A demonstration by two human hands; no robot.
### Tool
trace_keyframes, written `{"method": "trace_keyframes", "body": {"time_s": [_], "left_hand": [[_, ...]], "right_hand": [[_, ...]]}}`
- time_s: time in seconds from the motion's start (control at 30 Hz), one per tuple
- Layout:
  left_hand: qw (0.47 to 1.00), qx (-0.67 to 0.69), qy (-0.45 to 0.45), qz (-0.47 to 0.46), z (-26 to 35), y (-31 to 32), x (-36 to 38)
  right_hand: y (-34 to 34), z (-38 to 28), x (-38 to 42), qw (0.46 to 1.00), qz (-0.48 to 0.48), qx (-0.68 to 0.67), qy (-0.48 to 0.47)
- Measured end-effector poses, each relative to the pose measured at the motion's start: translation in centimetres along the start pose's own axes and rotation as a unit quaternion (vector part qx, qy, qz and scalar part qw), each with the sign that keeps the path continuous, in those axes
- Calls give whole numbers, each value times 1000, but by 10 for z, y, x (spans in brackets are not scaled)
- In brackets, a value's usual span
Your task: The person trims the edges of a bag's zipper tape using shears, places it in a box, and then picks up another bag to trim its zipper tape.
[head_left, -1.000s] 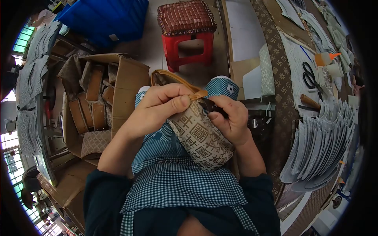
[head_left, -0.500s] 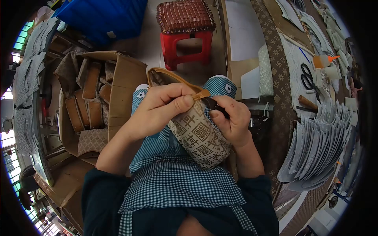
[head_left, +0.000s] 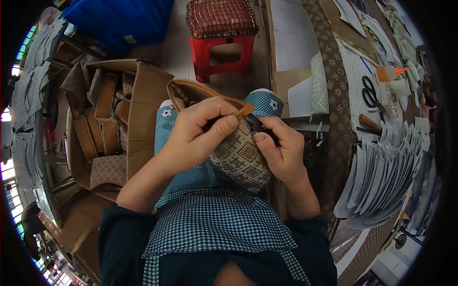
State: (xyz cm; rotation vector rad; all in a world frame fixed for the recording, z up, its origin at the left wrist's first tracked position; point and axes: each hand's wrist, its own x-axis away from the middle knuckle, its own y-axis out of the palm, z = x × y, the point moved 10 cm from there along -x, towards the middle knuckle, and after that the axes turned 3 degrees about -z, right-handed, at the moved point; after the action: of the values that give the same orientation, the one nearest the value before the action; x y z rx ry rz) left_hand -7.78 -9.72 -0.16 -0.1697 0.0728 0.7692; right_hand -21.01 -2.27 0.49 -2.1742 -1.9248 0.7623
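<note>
A beige fabric piece (head_left: 243, 159) with brown geometric motifs, shaped like a pouch, is held above my lap. Tan trim (head_left: 202, 86) runs along its opening, which faces up and away from me. My left hand (head_left: 202, 131) is closed, thumb and fingers pinching the trim where a short tan end sticks out. Close beside it, my right hand (head_left: 285, 148) is also closed, gripping the piece's right edge with the thumb bent in. Something dark lies between the right fingers and the fabric; its kind cannot be made out.
On the left, a cardboard box (head_left: 150, 105) holds several brown patterned and tan pieces. Ahead stand a red stool (head_left: 222, 52) and a blue crate (head_left: 117, 24). The right-hand bench carries black scissors (head_left: 369, 93), a glue bottle (head_left: 387, 73), a wooden-handled tool (head_left: 369, 124) and stacked grey pieces (head_left: 377, 176).
The fabric piece has tilted, with its trimmed opening showing wider at the upper left and its lower end drawn up. Both hands keep their grip, nearly in place. The view has shifted slightly.
</note>
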Motion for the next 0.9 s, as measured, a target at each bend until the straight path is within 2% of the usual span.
{"method": "trace_keyframes", "body": {"time_s": [0.37, 0.9], "left_hand": [[997, -44, 57, 35, 2, 2, 6], [996, -41, 70, 43, 2, 3, 13]], "right_hand": [[2, 1, 4, 998, -11, -2, 55], [10, 2, 13, 999, 4, -24, 33]]}}
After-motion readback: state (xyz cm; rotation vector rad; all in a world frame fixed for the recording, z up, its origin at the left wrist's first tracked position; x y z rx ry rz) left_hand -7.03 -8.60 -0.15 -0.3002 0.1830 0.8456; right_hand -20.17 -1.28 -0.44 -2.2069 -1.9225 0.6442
